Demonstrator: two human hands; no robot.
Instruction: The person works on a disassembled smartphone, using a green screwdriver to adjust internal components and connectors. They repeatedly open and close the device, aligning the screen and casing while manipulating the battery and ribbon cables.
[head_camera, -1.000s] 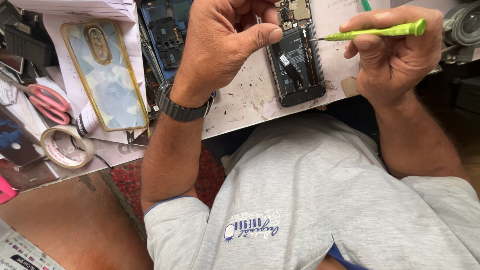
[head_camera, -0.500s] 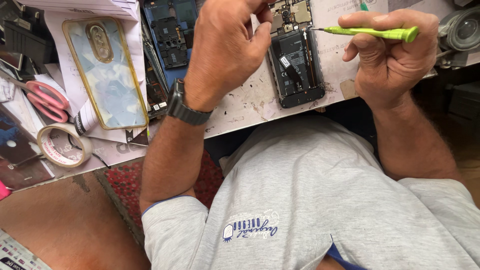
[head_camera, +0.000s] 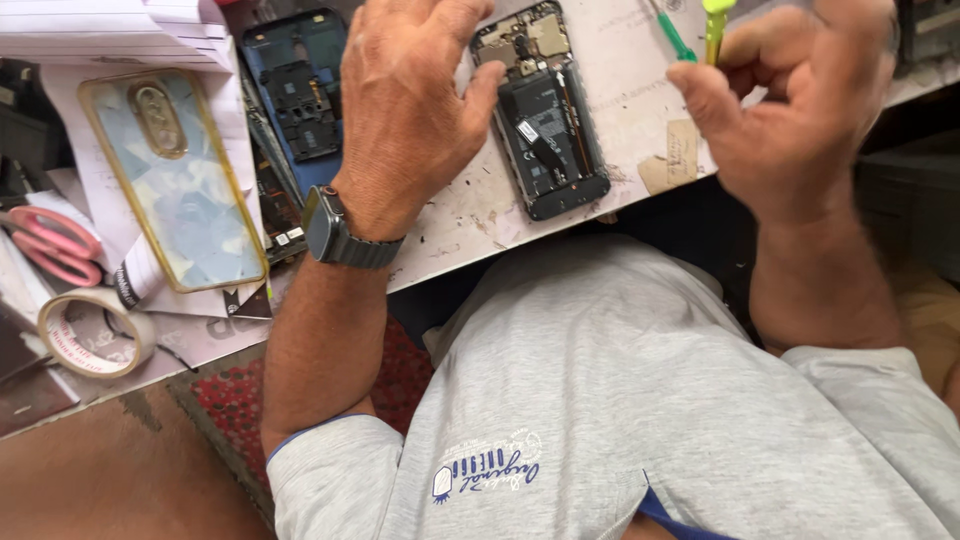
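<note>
An opened phone (head_camera: 545, 110) with its back removed lies on the white worktop (head_camera: 470, 215), battery and circuit board exposed. My left hand (head_camera: 405, 110) rests just left of it, thumb touching the phone's left edge, fingers spread; a dark watch sits on that wrist. My right hand (head_camera: 795, 100) is raised to the right of the phone and grips a yellow-green screwdriver (head_camera: 716, 25), which now points up and away from the phone. A thin green tool (head_camera: 672, 35) lies on the worktop beside it.
A blue phone frame (head_camera: 300, 95) lies left of my left hand. Further left are a gold-rimmed phone case (head_camera: 175, 180), red-handled scissors (head_camera: 50, 245), a tape roll (head_camera: 95, 330) and stacked papers (head_camera: 110, 30). A dark box (head_camera: 930, 30) stands at the far right.
The screwdriver was horizontal with its tip near the phone; my right hand has since turned it upright and away. My left hand has opened and settled beside the phone.
</note>
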